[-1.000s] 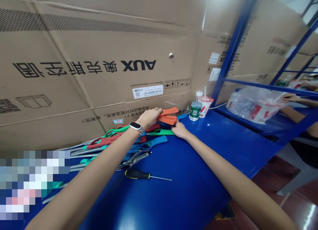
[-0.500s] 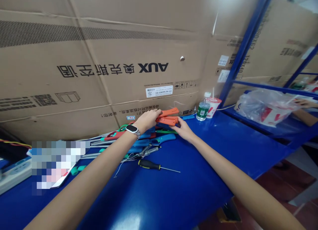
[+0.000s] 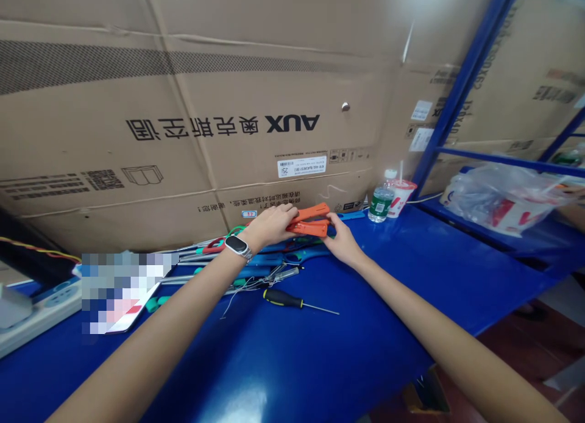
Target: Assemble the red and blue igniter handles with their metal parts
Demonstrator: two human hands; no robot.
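My left hand point(image 3: 270, 226), with a watch on its wrist, is closed around the left end of some orange plastic handle pieces point(image 3: 312, 228). The pieces are long and narrow, one above another, with a gap between them at the right end. At that right end, the fingers of my right hand point(image 3: 343, 240) are closed on the orange pieces. Beneath and beside the left hand lie several blue handles point(image 3: 267, 260) with metal rods. A screwdriver point(image 3: 284, 298) with a black and yellow handle lies on the blue table point(image 3: 365, 350), nearer to me.
A water bottle point(image 3: 382, 197) and a red-and-white cup point(image 3: 402, 199) stand at the back right. Large cardboard point(image 3: 237, 81) forms the back wall. At left are a power strip point(image 3: 50, 307) and a blurred-out flat thing point(image 3: 128, 295). Thin loose wires point(image 3: 237, 296) lie near the screwdriver.
The view has swung slightly left, so the scene sits further right. Between my hands the orange pieces are tilted a little differently, with the gap between them wider.
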